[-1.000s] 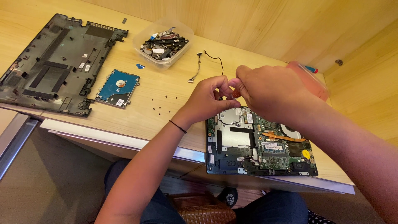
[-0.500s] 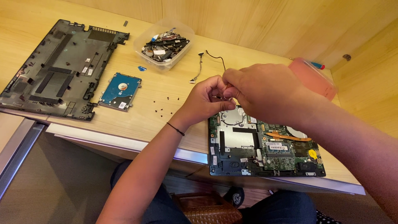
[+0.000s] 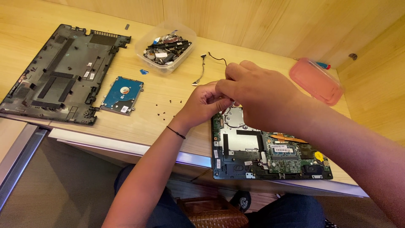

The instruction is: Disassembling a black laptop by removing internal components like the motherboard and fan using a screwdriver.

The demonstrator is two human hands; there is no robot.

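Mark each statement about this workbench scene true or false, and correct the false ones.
1. The hard drive lies inside the clear tub. False: it lies on the table beside the black laptop cover.
2. Both hands, left hand and right hand, meet above the open laptop. True.
3. The pink lid covers the tub. False: it lies apart, at the right.
4. Small screws are scattered on the table. True.

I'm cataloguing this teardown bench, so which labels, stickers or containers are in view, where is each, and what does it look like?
Hard drive: left of the left hand, blue top label, small white sticker at its corner.
Laptop bottom cover: far left, black, small white stickers.
Motherboard: below the right hand, white stickers, one round yellow.
Clear plastic tub: rear centre, holding parts.
Pink lid: right, rounded rectangle.
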